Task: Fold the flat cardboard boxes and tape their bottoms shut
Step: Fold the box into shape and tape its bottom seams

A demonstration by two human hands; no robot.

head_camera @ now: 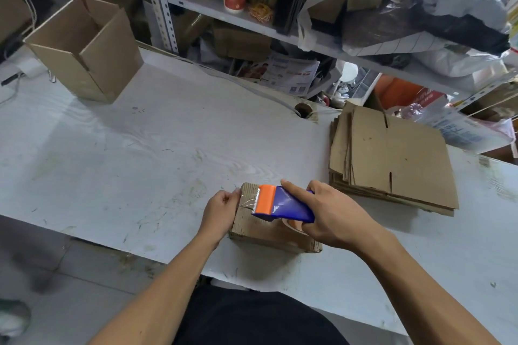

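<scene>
Small cardboard box (269, 228) near table (140, 148) front edge, long side left-right. Right hand (328, 213) gripping blue-orange tape dispenser (280, 203) — cutter pointing left. Left hand (221, 210) pinching clear tape (248, 202). Flat box stack (398, 159) right, open box (87, 50) far left.

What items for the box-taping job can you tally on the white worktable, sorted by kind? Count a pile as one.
Folded cardboard boxes: 2, an open box at the far left and the box being taped under the hands
Stacks of flat boxes: 1
Tape dispensers: 1, gripped by the right hand; the left hand pinches the tape end
Total: 4
</scene>
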